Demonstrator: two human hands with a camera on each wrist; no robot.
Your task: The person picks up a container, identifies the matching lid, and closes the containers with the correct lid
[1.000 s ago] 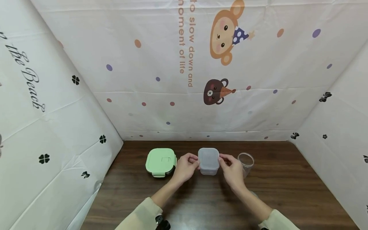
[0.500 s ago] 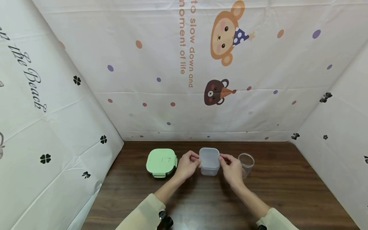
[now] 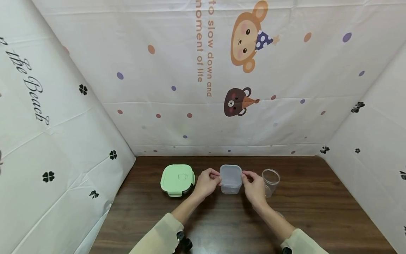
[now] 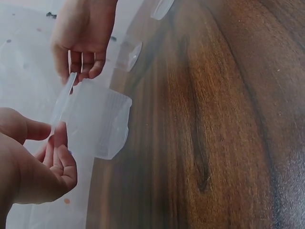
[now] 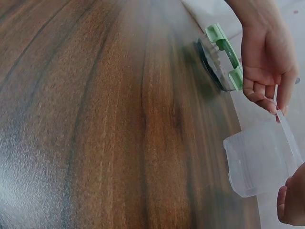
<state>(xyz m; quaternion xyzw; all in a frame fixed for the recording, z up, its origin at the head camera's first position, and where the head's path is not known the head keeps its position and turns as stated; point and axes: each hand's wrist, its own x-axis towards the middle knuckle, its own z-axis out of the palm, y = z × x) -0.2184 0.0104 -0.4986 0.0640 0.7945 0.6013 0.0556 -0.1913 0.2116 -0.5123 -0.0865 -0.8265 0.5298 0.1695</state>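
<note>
Evidently the work centres on a clear plastic box [image 3: 230, 190], upright on the wooden table [image 3: 222, 225], with its frosted lid [image 3: 231, 173] over the mouth. At the box's left side, the left hand [image 3: 206, 183] pinches the lid's edge between thumb and fingers; at its right side, the right hand [image 3: 255, 186] pinches the opposite edge. The job seems partway through: the lid is lined up with the box, but whether it is pressed home or loose I cannot tell, so seating or freeing it is probably what remains. Left of the box sits a green-lidded container [image 3: 177, 178], closed; right of it, a clear cup [image 3: 273, 182]. Neither is being handled.
</note>
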